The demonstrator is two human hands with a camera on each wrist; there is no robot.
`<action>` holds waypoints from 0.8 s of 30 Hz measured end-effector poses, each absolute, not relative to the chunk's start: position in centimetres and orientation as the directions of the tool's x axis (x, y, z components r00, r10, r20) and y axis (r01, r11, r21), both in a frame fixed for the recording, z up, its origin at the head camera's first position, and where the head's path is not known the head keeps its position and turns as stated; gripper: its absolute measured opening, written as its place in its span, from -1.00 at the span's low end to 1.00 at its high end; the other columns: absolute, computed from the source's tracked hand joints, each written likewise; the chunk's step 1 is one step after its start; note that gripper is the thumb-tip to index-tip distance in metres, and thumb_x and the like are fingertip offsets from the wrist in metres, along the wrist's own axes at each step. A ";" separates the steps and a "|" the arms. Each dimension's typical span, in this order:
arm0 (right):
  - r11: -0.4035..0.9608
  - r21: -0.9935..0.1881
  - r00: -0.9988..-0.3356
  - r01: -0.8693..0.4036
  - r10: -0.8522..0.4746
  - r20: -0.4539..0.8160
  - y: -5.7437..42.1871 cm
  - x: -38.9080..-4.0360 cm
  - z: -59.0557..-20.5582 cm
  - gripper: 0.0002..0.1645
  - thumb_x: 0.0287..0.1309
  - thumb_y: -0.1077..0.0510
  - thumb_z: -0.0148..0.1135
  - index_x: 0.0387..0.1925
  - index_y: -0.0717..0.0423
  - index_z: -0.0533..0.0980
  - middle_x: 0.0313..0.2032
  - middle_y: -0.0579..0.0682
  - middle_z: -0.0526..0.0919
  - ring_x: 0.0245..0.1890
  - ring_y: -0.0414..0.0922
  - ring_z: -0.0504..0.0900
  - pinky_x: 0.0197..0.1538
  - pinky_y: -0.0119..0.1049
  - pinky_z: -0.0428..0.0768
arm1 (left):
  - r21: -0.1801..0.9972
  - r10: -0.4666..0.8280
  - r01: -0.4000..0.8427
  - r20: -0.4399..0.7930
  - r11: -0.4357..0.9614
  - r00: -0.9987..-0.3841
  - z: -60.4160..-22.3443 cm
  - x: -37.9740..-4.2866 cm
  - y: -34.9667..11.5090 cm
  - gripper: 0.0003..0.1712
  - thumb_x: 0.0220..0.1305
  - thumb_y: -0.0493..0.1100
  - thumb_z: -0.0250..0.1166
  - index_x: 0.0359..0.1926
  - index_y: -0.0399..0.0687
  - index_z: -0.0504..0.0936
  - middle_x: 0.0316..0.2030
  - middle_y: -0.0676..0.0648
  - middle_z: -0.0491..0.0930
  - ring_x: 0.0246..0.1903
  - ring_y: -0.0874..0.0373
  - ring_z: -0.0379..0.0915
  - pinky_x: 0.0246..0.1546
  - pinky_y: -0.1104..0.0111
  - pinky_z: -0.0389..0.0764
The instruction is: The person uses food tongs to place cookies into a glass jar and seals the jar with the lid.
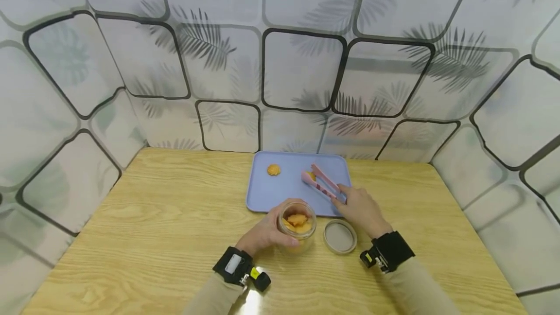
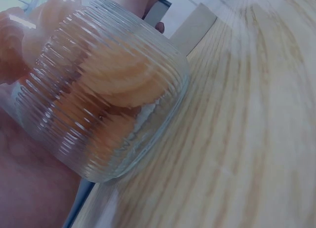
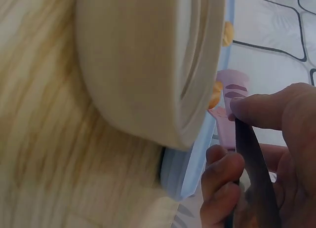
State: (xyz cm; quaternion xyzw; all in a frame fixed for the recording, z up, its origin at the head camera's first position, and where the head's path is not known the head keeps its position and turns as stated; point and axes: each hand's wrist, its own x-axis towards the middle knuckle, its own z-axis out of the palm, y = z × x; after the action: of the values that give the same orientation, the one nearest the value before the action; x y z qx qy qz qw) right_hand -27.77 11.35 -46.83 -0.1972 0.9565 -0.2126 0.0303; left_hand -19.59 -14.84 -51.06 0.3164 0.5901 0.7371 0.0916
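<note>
My left hand point(image 1: 262, 233) grips a ribbed glass jar point(image 2: 113, 75), its mouth uncovered. Orange-yellow piped cookies point(image 1: 298, 221) fill part of it. In my right hand point(image 1: 364, 212) is a pair of pink tongs point(image 1: 324, 178) with dark handles, pinched between thumb and fingers. The tong tips reach over the blue tray point(image 1: 284, 198), and one cookie point(image 1: 311, 176) sits between them. Another cookie point(image 1: 273, 169) lies toward the tray's far left corner.
The round lid point(image 1: 340, 236) lies on the wooden table point(image 1: 175, 218) between the jar and my right wrist, its inside up. Behind the table and along both sides hangs a patterned curtain point(image 1: 302, 72).
</note>
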 end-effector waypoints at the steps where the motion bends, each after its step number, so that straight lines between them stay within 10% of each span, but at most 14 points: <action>1: 0.829 -0.422 -0.920 -0.366 -0.392 0.028 11.3 -27.7 -46.9 -0.30 0.35 -0.02 0.23 0.37 0.31 0.42 -0.70 -0.13 0.21 -0.76 -0.24 0.13 -0.67 -0.37 0.10 | 0.928 0.509 0.239 0.358 -0.285 -0.783 -51.1 -19.6 -14.8 -0.09 0.02 -0.16 0.59 0.37 -0.20 0.37 0.17 -0.03 0.58 0.23 0.14 0.44 0.42 0.33 0.32; 13: 0.805 -0.424 -0.906 -0.416 -0.406 0.118 11.3 -27.1 -47.4 -0.43 0.33 0.13 0.25 0.25 0.40 0.50 -0.46 0.13 0.61 -0.76 -0.26 0.12 -0.69 -0.40 0.13 | 0.930 0.508 0.243 0.356 -0.278 -0.784 -51.1 -19.5 -14.8 -0.09 0.03 -0.15 0.58 0.38 -0.18 0.36 0.18 -0.10 0.57 0.22 0.14 0.44 0.39 0.34 0.36; 24: 0.801 -0.419 -0.901 -0.427 -0.416 0.123 11.2 -26.2 -46.7 -0.42 0.35 0.12 0.25 0.29 0.38 0.47 -0.69 -0.09 0.32 -0.76 -0.27 0.10 -0.68 -0.43 0.10 | 0.934 0.508 0.221 0.341 -0.283 -0.791 -51.0 -19.4 -14.8 -0.08 0.02 -0.13 0.59 0.37 -0.18 0.36 0.18 -0.10 0.57 0.23 0.12 0.43 0.39 0.34 0.35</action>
State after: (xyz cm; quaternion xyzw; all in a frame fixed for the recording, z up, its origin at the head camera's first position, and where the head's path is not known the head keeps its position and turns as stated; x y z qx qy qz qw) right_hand -26.21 11.22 -46.75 -0.2223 0.9489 -0.2235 -0.0126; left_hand -19.43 -14.80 -51.00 0.3082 0.5910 0.7391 0.0973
